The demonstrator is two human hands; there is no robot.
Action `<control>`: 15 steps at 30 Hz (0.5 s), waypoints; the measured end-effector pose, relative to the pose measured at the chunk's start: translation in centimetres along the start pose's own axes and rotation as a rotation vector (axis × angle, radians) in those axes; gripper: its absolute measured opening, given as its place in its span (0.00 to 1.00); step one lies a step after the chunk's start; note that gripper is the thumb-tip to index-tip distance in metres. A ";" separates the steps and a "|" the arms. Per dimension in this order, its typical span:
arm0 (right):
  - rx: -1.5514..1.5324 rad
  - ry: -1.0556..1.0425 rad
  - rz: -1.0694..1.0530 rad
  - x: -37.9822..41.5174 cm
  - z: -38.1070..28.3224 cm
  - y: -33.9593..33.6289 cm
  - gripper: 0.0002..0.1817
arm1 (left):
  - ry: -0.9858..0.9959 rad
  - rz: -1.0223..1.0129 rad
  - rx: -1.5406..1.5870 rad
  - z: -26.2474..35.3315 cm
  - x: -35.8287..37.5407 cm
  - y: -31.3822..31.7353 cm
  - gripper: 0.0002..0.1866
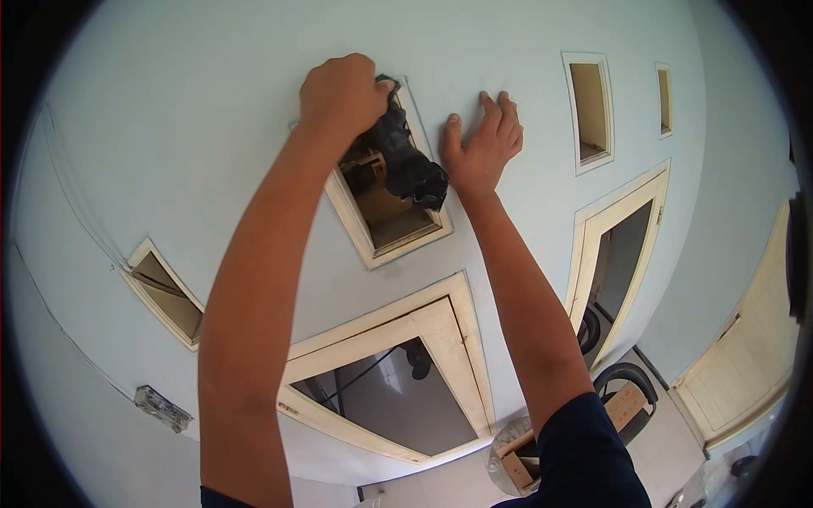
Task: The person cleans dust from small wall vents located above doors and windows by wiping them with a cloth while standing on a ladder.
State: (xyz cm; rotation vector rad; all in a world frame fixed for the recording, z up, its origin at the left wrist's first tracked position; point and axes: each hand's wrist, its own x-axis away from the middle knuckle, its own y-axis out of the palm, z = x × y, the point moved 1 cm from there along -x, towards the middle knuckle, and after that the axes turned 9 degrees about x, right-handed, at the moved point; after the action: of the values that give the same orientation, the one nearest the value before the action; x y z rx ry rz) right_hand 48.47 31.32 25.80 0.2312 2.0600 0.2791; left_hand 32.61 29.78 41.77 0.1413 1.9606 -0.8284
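A length of crumpled, slightly shiny black plastic [408, 166] hangs in front of a small framed wall opening [373, 245]. Its upper end is in my left hand [345, 95], whose fingers are closed at the top of the frame. The lower end dangles at the frame's right side. My right hand [484, 146] rests against the pale wall [517, 51] just right of the opening, fingers spread, with nothing in it. Both arms reach upward.
Below is a wood-framed window [470, 364]. More small openings [591, 114] and a tall framed window [622, 245] are on the right. Wires and a wall box [163, 409] are at left. On the floor stand a black chair [631, 377] and a cardboard box [515, 470].
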 end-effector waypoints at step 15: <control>-0.009 -0.004 -0.009 0.1 0.0 0.0 0.32 | -0.028 -0.059 0.109 -0.3 1.2 -0.5 0.16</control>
State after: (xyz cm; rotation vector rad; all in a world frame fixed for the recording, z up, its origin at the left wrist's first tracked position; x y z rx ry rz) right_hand 48.44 31.33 25.66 0.2167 2.0547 0.2817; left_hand 31.53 29.29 41.14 0.1361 1.9020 -0.9708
